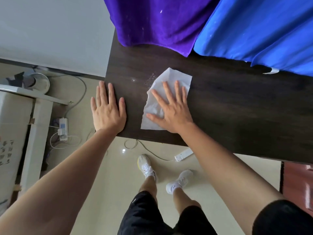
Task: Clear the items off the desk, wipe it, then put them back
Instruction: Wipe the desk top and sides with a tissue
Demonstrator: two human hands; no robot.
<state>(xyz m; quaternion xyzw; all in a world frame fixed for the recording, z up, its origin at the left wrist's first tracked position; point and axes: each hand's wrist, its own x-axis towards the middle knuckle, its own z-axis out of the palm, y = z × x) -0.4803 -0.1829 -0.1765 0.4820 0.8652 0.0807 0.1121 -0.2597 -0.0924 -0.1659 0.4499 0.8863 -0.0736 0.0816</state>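
The right hand [172,112] presses flat, fingers spread, on a white wipe [177,76] lying on the dark desk [237,107]. At its 9 o'clock, the left hand [108,112] rests flat, fingers straight, on the desk's corner. Purple cloth [160,22] and blue cloth [262,31] hang at 12 o'clock.

Black short sleeve [279,217] on right arm; black shorts [140,216]; white lace-up sneakers [147,167], yellow-edged sole.

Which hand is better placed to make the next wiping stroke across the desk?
The right. The right hand lies flat on the white wipe, fingers spread over it, on the desk. The left hand rests flat at the desk's left edge, off the wipe.
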